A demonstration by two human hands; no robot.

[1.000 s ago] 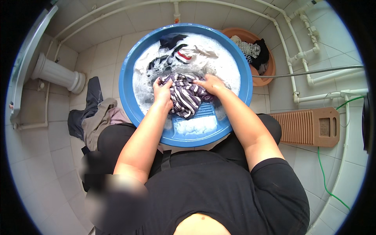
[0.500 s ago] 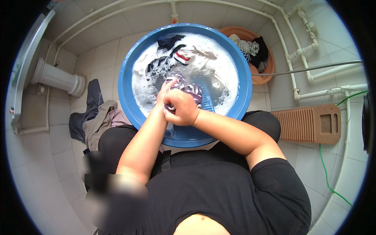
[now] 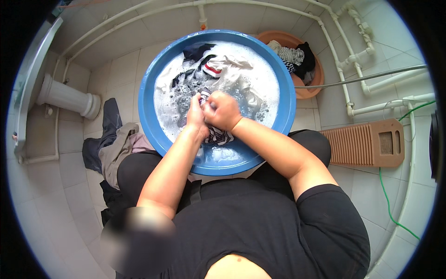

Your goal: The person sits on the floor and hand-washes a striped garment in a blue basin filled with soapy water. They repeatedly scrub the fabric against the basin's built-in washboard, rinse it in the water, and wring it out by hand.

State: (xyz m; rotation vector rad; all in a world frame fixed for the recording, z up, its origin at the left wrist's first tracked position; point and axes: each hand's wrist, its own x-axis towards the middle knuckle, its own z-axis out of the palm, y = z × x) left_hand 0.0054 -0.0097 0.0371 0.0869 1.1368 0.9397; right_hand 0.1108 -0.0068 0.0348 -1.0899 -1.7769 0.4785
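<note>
A large blue tub point(image 3: 287, 100) of sudsy water stands in front of me, between my knees. Over its near half my left hand point(image 3: 197, 114) and my right hand point(image 3: 224, 111) are pressed close together, both closed on a wet striped garment point(image 3: 219, 136) in dark and white. Part of that cloth shows beyond my fingers and part hangs below my wrists; the rest is hidden by my hands. Behind them a pale garment with a red-and-white band point(image 3: 213, 70) and dark cloth point(image 3: 197, 52) lie in the foam.
An orange basin point(image 3: 317, 83) holding black, white and patterned clothes sits behind the tub, to the right. A brown washboard point(image 3: 350, 143) lies at my right, near a green hose point(image 3: 389, 211). Grey and beige clothes point(image 3: 118, 149) are heaped at my left, near a white pedestal point(image 3: 69, 96).
My right hand has shifted up and right, off the left wrist to beside the left hand. More striped cloth now hangs below my wrists, and the water is more stirred.
</note>
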